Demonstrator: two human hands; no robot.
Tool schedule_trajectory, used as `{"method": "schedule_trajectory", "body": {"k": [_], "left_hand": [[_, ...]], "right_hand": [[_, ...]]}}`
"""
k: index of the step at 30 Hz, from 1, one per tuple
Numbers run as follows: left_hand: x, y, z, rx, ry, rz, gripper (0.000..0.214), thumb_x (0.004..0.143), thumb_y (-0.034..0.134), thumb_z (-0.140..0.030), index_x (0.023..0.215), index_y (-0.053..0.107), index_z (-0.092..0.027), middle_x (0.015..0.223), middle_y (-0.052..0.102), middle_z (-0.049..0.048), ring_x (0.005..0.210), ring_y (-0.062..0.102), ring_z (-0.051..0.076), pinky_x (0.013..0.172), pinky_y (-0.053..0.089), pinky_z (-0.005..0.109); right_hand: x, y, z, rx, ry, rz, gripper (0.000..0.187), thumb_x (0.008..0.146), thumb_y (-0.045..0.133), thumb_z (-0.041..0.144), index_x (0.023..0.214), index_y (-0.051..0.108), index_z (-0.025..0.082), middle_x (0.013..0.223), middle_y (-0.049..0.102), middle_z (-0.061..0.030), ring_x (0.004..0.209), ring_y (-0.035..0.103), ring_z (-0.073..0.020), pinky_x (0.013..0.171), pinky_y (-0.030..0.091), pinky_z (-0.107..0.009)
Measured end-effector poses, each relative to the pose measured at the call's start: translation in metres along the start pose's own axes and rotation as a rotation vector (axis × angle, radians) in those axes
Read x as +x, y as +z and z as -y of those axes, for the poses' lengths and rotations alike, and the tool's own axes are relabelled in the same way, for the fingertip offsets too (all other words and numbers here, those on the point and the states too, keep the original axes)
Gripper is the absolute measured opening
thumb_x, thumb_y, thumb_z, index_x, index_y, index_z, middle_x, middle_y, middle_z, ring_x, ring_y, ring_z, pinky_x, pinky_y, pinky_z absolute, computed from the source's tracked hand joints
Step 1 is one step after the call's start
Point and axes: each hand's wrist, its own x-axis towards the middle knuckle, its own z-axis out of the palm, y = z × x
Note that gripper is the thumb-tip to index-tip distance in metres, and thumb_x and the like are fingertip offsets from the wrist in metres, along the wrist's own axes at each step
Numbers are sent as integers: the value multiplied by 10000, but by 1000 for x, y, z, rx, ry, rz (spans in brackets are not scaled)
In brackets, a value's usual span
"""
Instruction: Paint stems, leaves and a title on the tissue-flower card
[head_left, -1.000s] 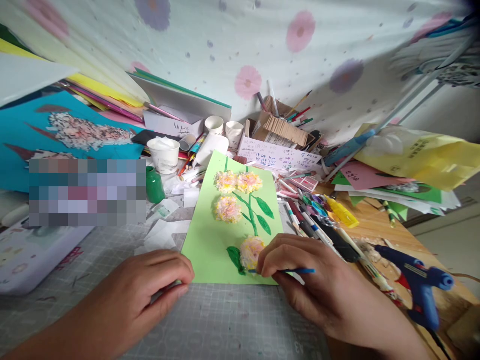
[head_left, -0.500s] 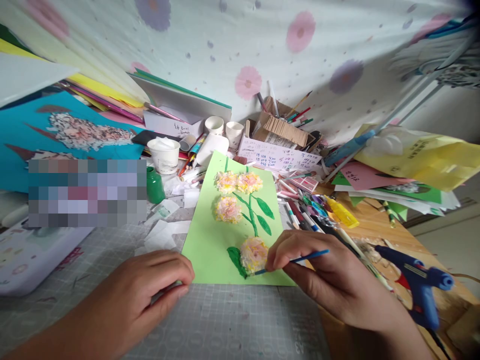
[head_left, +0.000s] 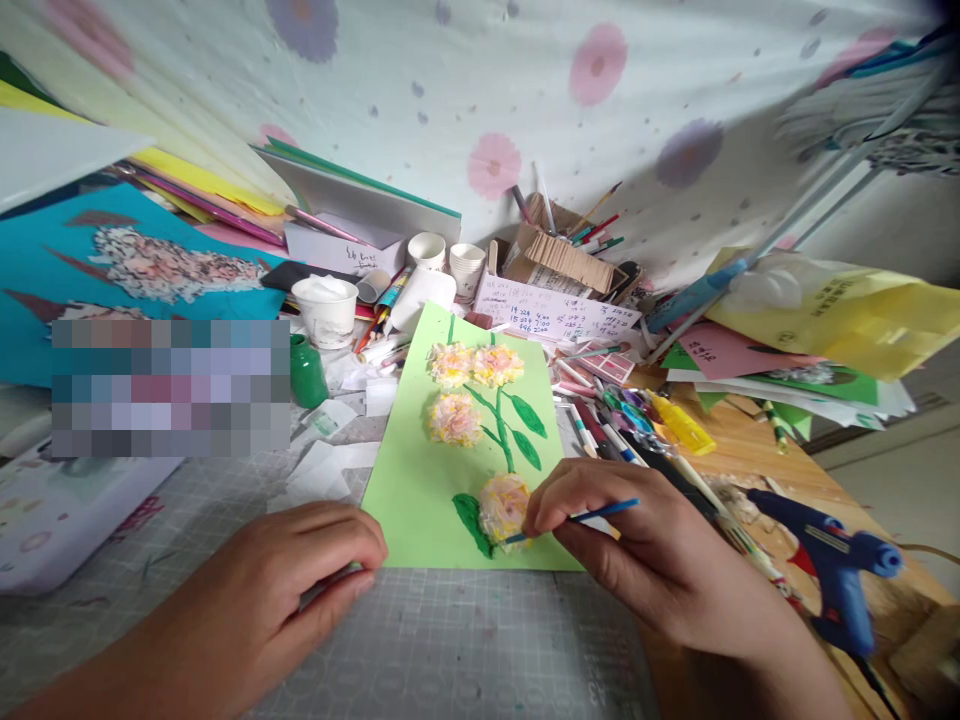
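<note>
A light green sheet of paper [head_left: 405, 500] lies on the grey cutting mat [head_left: 450, 640]. It carries pink and yellow textured flowers, a green painted stem [head_left: 504, 430] and several dark green leaves. My right hand [head_left: 630, 545] pinches a thin blue-handled paintbrush [head_left: 611, 510]. Its tip touches the lower edge of the bottom flower [head_left: 504, 508], beside a green leaf [head_left: 466, 515]. At the sheet's lower left corner, my left hand [head_left: 300, 580] has its fingers curled over the paper, hiding that corner.
A green paint jar [head_left: 308, 372] and a paper cup of white stuff [head_left: 325, 312] stand left of the sheet. Markers and pens [head_left: 600, 430] crowd its right. A blue glue gun [head_left: 832, 550] lies farther right. Behind is a cardboard box [head_left: 559, 262] of brushes.
My right hand has shifted slightly left with the paintbrush, its tip now a little higher against the bottom flower's lower edge. My left hand stays in place.
</note>
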Motion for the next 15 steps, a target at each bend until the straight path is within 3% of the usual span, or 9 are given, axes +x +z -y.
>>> {"method": "schedule_trajectory", "body": {"k": [6,12,15], "left_hand": [[4,0,-4,-9,4,-54,258,1028,507,-205,853,686,-265,820,759,-66,704,735,99,643,535,167],[8,-3,-8,-46,-6,-100,248,1003,539,-203,828,701,-271,791,767,-74,677,746,100,635,558,147],[11,-7,-6,-66,23,-107,216,990,568,-196,844,703,-281,807,783,-79,691,764,94,653,570,118]], "right_hand": [[-10,-11,-1,6,33,-80,222,1011,619,58,1071,716,248,925,835,-46,824,818,-192,724,652,-292],[-32,-21,-1,251,95,-513,111,1074,725,308,1069,835,323,867,804,-33,832,753,-213,729,644,-323],[-39,-15,-5,267,78,-627,147,1048,762,366,1003,879,288,817,785,-57,823,723,-225,716,629,-339]]}}
